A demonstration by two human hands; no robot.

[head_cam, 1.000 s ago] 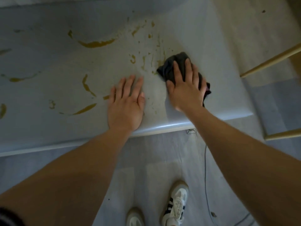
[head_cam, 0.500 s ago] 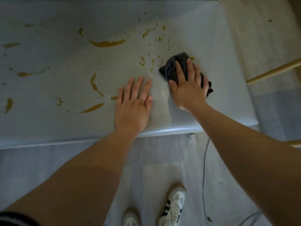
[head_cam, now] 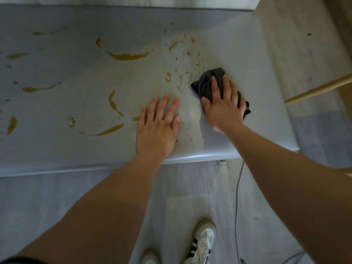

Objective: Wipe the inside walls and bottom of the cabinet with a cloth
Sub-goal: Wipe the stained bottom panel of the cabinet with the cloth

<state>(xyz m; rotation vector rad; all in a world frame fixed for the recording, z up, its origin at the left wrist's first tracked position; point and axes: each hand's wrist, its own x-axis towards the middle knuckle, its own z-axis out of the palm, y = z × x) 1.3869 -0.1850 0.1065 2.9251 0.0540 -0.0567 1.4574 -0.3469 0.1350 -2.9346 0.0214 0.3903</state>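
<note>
Cloth (head_cam: 206, 82) lies bunched under the flat right hand (head_cam: 222, 109) on the stained worktop (head_cam: 76, 145); left hand (head_cam: 157, 130) rests flat beside it, fingers straight

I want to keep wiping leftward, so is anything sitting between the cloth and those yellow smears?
Yes: the left hand lies flat on the grey surface, left of the dark cloth under the right hand, blocking the nearer smears. The far smear is unobstructed.

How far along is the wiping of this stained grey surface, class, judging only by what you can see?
Done: the patch between the hands looks nearly free of stains. In hand: the right hand presses the dark cloth flat beside small splatters, while the left hand rests flat on the grey surface. Left: the long yellow-brown streaks further left remain, so most of it is unwiped.
</note>
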